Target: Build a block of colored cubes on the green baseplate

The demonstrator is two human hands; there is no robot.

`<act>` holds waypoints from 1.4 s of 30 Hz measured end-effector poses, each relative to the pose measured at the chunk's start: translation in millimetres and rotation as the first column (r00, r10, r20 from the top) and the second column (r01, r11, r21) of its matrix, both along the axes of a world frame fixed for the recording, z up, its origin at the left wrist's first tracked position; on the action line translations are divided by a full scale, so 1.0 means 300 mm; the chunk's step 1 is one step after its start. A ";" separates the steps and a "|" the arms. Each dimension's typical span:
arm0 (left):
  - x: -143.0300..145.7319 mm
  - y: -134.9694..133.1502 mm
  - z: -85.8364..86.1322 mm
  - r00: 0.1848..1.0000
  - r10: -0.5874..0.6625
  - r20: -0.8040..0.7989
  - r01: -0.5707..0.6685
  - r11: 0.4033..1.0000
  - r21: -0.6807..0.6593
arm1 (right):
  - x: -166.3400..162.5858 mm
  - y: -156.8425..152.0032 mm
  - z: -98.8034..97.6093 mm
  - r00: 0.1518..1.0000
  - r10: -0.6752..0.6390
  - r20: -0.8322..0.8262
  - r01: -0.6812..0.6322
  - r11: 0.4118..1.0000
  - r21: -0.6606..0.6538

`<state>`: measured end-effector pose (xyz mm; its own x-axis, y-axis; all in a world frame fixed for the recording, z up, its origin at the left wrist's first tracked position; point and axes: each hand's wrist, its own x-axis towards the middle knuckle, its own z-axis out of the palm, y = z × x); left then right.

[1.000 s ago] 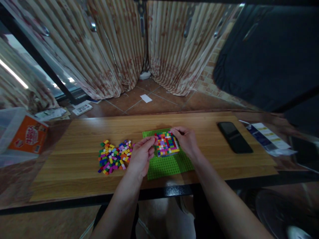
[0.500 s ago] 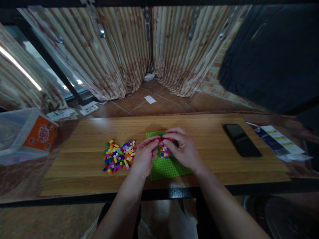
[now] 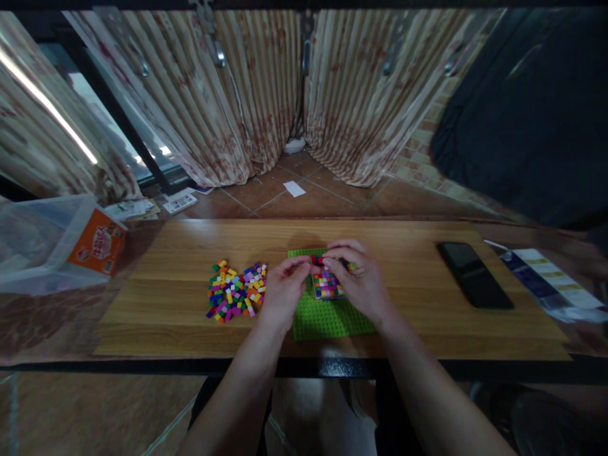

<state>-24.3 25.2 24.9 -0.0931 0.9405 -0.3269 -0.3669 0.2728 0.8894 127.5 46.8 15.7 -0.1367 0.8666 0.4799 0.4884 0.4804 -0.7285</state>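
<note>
A green studded baseplate (image 3: 327,323) lies on the table under both hands. On it sits a block of small multicoloured toy bricks (image 3: 327,285), packed in rows. At its far left corner, a small red brick (image 3: 317,259) shows between my fingertips. My right hand (image 3: 361,278) reaches over the bricks from the right, thumb and fingers pinched at the red brick. My left hand (image 3: 285,291) is beside the block, thumb and forefinger pressed together; what they hold, if anything, is too small to make out. Left of it lies a loose pile of bricks (image 3: 235,291).
A black phone (image 3: 475,275) lies at the right of the wooden table (image 3: 408,253). Printed papers (image 3: 553,278) lie beyond the right end. A clear plastic box (image 3: 47,247) with an orange label stands at the left. Curtains (image 3: 266,95) hang behind.
The view has shifted slightly, so everything sits a little further right. My hands have parted slightly at the red brick, and more of the brick block shows.
</note>
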 end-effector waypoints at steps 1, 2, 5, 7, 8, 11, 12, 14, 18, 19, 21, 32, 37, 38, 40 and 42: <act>-0.006 0.004 -0.006 0.998 0.042 -0.045 -0.042 0.999 0.007 | 0.004 0.004 -0.002 1.000 -0.025 0.009 0.025 1.000 0.004; -0.013 0.009 -0.011 0.993 0.081 -0.085 -0.080 0.997 0.015 | 0.008 0.007 -0.005 0.999 -0.042 0.023 0.042 0.999 0.011; -0.028 0.017 -0.025 0.978 0.110 -0.175 -0.107 0.994 0.028 | 0.014 0.014 -0.017 0.995 -0.027 0.098 0.024 0.999 0.030; -0.028 0.015 -0.031 0.968 0.085 -0.235 -0.078 0.996 0.040 | 0.012 0.016 -0.025 0.987 -0.004 0.160 -0.003 0.999 0.043; -0.025 0.013 -0.035 0.960 0.074 -0.270 -0.062 0.997 0.055 | 0.010 0.016 -0.029 0.982 -0.003 0.186 -0.007 0.999 0.051; -0.010 0.004 -0.053 0.931 0.045 -0.363 -0.005 0.994 0.111 | -0.002 0.016 -0.035 0.972 -0.023 0.233 0.007 0.998 0.070; -0.006 0.001 -0.061 0.920 0.033 -0.389 0.017 0.992 0.123 | -0.006 0.015 -0.037 0.971 -0.032 0.238 0.015 0.997 0.072; 0.001 -0.004 -0.076 0.900 0.012 -0.436 0.053 0.989 0.138 | -0.015 0.016 -0.038 0.969 -0.051 0.241 0.035 0.997 0.072; 0.008 -0.015 -0.086 0.862 0.021 -0.506 0.074 0.983 0.167 | -0.028 0.022 -0.039 0.972 -0.099 0.214 0.087 0.994 0.066; 0.010 -0.019 -0.082 0.859 0.025 -0.511 0.074 0.982 0.173 | -0.031 0.023 -0.039 0.973 -0.108 0.204 0.096 0.993 0.070; 0.014 -0.026 -0.069 0.856 0.032 -0.516 0.072 0.981 0.180 | -0.034 0.022 -0.039 0.974 -0.114 0.194 0.100 0.992 0.081; 0.034 -0.052 -0.036 0.788 0.026 -0.616 0.124 0.972 0.199 | -0.035 0.002 -0.037 0.949 -0.050 0.313 0.004 0.989 0.147; 0.042 -0.059 -0.034 0.791 0.046 -0.610 0.096 0.975 0.199 | -0.037 -0.001 -0.036 0.952 -0.023 0.306 -0.019 0.991 0.134; 0.043 -0.060 -0.033 0.781 0.052 -0.623 0.091 0.976 0.196 | -0.036 -0.001 -0.037 0.953 -0.021 0.302 -0.020 0.991 0.133; 0.045 -0.060 -0.033 0.752 0.062 -0.656 0.089 0.977 0.194 | -0.035 -0.001 -0.037 0.955 -0.015 0.295 -0.025 0.991 0.129; 0.047 -0.060 -0.033 0.724 0.069 -0.686 0.092 0.977 0.195 | -0.034 -0.001 -0.038 0.956 -0.007 0.292 -0.031 0.991 0.128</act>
